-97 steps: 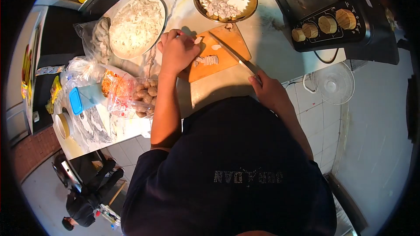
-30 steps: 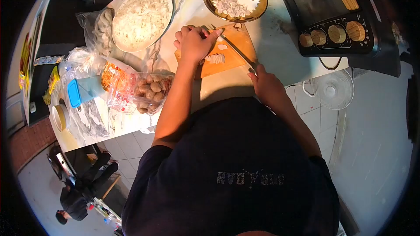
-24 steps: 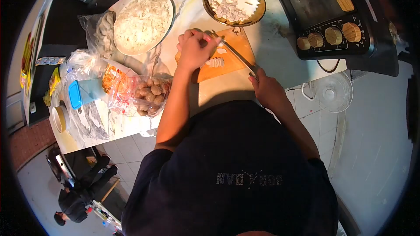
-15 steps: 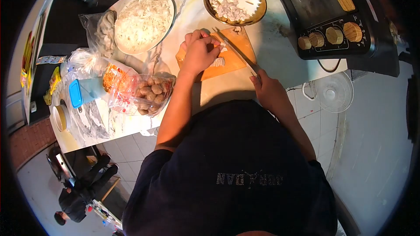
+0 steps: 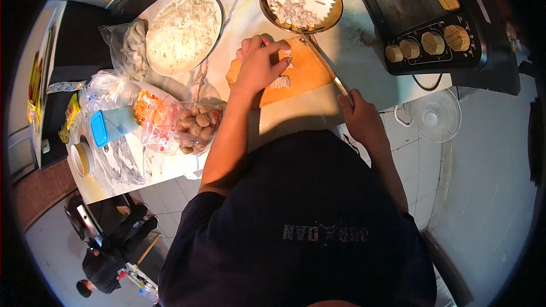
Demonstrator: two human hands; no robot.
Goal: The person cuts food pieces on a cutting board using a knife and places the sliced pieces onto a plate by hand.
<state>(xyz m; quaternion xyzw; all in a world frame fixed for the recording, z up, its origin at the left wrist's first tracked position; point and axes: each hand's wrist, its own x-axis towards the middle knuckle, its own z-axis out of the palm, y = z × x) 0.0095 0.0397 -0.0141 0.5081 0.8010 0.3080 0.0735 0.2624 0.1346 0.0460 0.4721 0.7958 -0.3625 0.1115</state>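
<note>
Tabletop [image 5: 364, 65]: pale, marbled, crowded on its left side.
Far-left tub [image 5: 108, 126]: clear, blue-lidded, set beside a clear bag of brown balls [image 5: 196, 128].
White plate [image 5: 219, 25]: heaped with pale shreds, beyond the bag.
Left hand [image 5: 261, 65]: over the cutting board [image 5: 310, 75], fingers bent down around a pale bit; how firmly they pressed or pinched could not be told.
Pale slices [image 5: 280, 83]: lay on the board, just below that hand and partly hidden by it.
Golden plate [image 5: 336, 10]: stood beyond the board, bearing chopped pale pieces.
Knife [image 5: 324, 61]: slanted over the board's right side, tip toward the golden plate, blade apart from the slices.
Right hand [image 5: 363, 118]: fingers clenched around the knife handle.
Cooker [image 5: 437, 59]: black, wooden-knobbed, at far right.
Step in hand: apparently cutting the pale food small, partway through.
Next move: seemed to call for bringing the blade square to the food, left fingertips tucked clear.
</note>
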